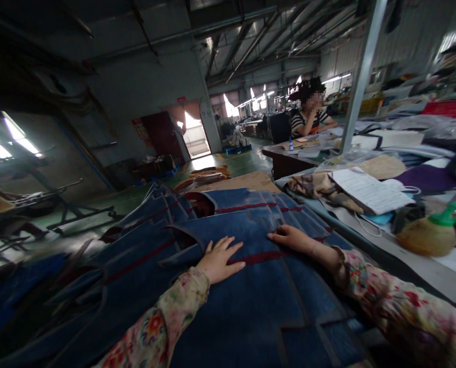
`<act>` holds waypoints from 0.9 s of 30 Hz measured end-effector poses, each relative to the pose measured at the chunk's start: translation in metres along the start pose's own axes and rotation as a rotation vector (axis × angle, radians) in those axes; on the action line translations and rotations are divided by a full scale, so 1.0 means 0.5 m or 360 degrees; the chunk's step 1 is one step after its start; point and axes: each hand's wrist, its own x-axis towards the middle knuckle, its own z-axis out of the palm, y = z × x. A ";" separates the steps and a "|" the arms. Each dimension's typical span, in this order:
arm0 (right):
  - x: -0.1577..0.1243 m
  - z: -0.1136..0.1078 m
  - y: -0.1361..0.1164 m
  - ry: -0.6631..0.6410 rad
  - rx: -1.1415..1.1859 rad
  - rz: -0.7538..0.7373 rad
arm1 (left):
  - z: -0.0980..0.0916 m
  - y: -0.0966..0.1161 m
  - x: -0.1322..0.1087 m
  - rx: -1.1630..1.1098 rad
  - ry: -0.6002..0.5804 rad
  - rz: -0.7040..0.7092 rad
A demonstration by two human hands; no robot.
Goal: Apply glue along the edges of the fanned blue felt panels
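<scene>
Dark blue panels (258,291) with grey edges and dark red stripes lie spread and overlapping in front of me; they look like cut fabric or leather. My left hand (220,259) rests flat on the top panel, fingers spread, beside a curved cut-out in its edge. To the right, my right hand (292,239) has its fingers curled and closed at a stepped part of the same panel, seemingly pinching it. Its fingertips are partly hidden. More blue panels (154,220) lie fanned out beyond and to the left.
On the right, a cluttered table holds a written paper sheet (369,189), cloth and a yellowish bottle (429,236) with a green top. A metal post (361,82) rises there. A person (308,115) sits at a desk farther back. Brown sheets (246,183) lie beyond the panels.
</scene>
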 end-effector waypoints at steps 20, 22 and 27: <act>0.005 0.033 0.021 0.0134 -0.0415 -0.0819 | 0.036 -0.009 0.005 -0.0242 0.0149 0.0115; 0.009 0.042 0.037 0.0081 -0.0391 -0.0802 | 0.032 -0.019 -0.003 -0.0270 0.0158 0.0173; 0.017 0.042 0.062 0.0060 -0.0343 -0.0821 | 0.018 -0.105 -0.096 -0.0293 0.0300 0.0184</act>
